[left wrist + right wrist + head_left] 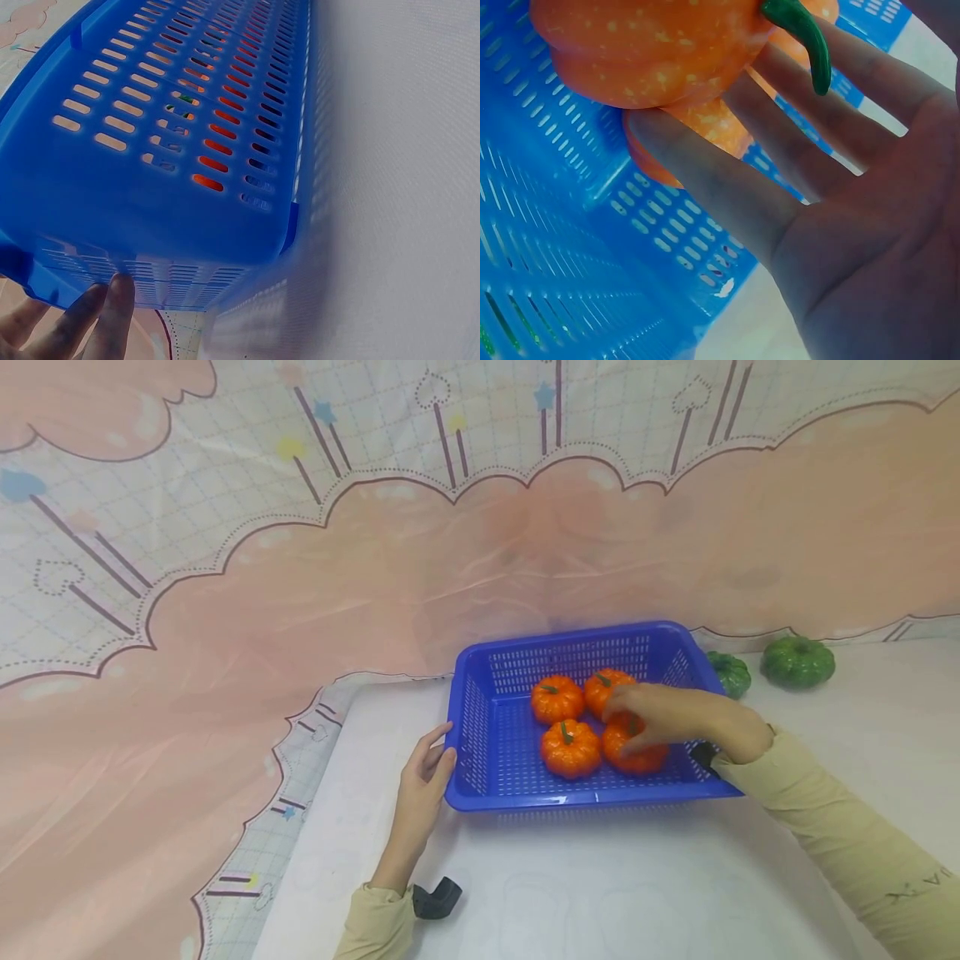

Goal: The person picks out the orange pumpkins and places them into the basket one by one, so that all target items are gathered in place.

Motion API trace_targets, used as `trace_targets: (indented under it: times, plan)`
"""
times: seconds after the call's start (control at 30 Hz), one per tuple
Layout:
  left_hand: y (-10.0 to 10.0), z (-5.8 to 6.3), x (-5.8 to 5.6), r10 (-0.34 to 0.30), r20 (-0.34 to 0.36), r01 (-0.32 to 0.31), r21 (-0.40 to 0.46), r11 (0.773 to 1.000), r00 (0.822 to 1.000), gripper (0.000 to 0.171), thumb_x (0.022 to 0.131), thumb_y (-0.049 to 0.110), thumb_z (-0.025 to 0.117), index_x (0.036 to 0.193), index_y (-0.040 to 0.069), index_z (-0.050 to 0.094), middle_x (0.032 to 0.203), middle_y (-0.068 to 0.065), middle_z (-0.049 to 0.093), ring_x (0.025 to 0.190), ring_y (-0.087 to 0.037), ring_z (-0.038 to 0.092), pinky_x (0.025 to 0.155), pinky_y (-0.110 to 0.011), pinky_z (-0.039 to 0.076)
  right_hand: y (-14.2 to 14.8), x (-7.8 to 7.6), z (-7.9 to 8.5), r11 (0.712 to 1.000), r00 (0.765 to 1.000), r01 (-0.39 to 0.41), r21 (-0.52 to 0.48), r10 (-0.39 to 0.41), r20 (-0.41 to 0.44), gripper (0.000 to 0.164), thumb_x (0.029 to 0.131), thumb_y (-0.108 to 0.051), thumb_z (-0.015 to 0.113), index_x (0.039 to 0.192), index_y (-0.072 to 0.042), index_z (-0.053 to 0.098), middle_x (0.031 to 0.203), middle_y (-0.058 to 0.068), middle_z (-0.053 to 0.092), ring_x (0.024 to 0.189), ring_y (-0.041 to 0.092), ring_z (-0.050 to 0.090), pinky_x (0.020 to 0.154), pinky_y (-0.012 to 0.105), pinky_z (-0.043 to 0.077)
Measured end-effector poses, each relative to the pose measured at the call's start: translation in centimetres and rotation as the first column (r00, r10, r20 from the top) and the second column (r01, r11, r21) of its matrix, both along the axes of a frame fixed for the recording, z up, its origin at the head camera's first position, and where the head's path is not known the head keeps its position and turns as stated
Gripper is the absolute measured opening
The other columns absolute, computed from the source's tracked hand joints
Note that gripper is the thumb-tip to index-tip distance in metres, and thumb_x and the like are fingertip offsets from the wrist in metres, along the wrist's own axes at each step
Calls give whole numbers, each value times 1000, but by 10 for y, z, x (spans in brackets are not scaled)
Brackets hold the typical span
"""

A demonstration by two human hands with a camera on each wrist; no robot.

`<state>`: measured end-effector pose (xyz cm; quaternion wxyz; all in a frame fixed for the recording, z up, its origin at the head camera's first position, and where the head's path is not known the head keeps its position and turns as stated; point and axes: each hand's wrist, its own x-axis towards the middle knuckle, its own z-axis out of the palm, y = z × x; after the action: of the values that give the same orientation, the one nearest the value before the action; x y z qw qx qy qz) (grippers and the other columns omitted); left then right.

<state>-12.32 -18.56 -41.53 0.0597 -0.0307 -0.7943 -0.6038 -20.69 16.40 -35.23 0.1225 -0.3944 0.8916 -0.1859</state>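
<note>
A blue perforated plastic basket stands on the white table with several orange toy pumpkins inside. My left hand touches the basket's left end, thumb and index finger at the rim. In the left wrist view, the fingertips lie against the outer wall. My right hand reaches over the front-right pumpkin, its fingers fairly straight and spread around it. A pumpkin with a green stem partly covers those fingertips in the right wrist view. Beside it sit the front-left pumpkin and back-left pumpkin.
Two green toy pumpkins lie right of the basket: one partly hidden behind its edge, the other, a larger green pumpkin, farther right. A patterned pink curtain hangs behind the white table. A black wrist-worn piece is by my left sleeve.
</note>
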Motion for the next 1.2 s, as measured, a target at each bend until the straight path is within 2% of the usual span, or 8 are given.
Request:
trace_targets:
  times: [0.43,0.77,0.9,1.07,1.13,1.2]
  plan:
    - [0,0,1,-6,1,6,11,1000,1000,45,103,30,54,146,18,47,130,-19,63,122,-32,61,107,-50,46,1,0,-2,1000,1000,9,23,-9,17,45,85,-26,80,118,1,66,115,11,68,107,28,63,98,48,51]
    - [-2,1,1,-1,-12,0,-34,999,1000,44,102,29,57,144,18,50,129,-20,64,123,-34,61,106,-51,47,-1,4,1,999,999,23,41,-25,31,47,85,-29,79,120,1,66,115,9,70,108,29,64,98,48,52]
    - [-3,4,-1,-11,-40,8,-77,997,999,42,101,26,59,142,15,52,130,-20,64,124,-34,60,105,-51,47,-1,5,4,998,999,32,47,-34,33,46,85,-28,80,120,0,67,114,8,71,107,27,65,97,48,53]
    - [-5,11,-3,8,-66,-17,-135,991,998,40,101,23,60,139,12,54,133,-17,62,126,-31,59,103,-47,49,0,7,8,1000,1000,20,20,-19,-9,38,84,-26,80,113,-4,69,104,3,70,97,21,64,92,44,55]
    - [-7,15,-4,21,-80,-32,-142,989,997,40,100,23,60,138,11,55,135,-16,61,127,-30,58,103,-45,50,1,7,10,1000,999,13,2,-13,-32,35,84,-25,80,110,-4,69,102,4,70,97,23,63,90,45,55]
    - [-8,19,-6,28,-96,-41,-136,990,995,39,100,21,61,137,9,56,135,-16,61,127,-30,58,102,-42,51,1,9,14,1000,998,17,-9,-18,-55,36,85,-24,80,113,-3,69,110,9,70,106,30,64,95,49,53]
